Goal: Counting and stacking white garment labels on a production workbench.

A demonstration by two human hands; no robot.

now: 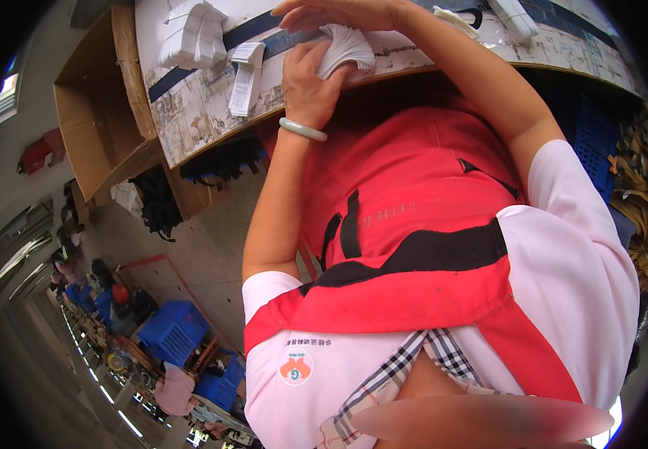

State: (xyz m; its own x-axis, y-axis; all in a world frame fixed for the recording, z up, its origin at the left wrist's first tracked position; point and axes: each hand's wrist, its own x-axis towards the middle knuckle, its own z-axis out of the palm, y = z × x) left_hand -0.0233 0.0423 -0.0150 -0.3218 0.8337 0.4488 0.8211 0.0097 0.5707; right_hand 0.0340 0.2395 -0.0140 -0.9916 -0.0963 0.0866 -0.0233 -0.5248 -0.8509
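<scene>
White paper slips [350, 51], opened like a fan, stand just above the front edge of the worktop [197, 133]. The left hand [310, 84] has its grip closed around their lower end. The right hand [350, 11] is over their far side with straight, loose fingers, closed on nothing that I can see; whether it touches the slips I cannot tell.

I judge the handling to be halfway: this bundle is spread, but not laid down. A white pile [193, 37] lies by the left edge, a printed strip [245, 86] nearer to the front edge, and another white bundle [515, 19] farther right; no hand touches these. Which are finished, I cannot say.

Between the printed strip and the left hand there is only a narrow bare part. A cardboard box [134, 67] stands just beside the left edge, and the right forearm [462, 63] crosses the front edge.
</scene>
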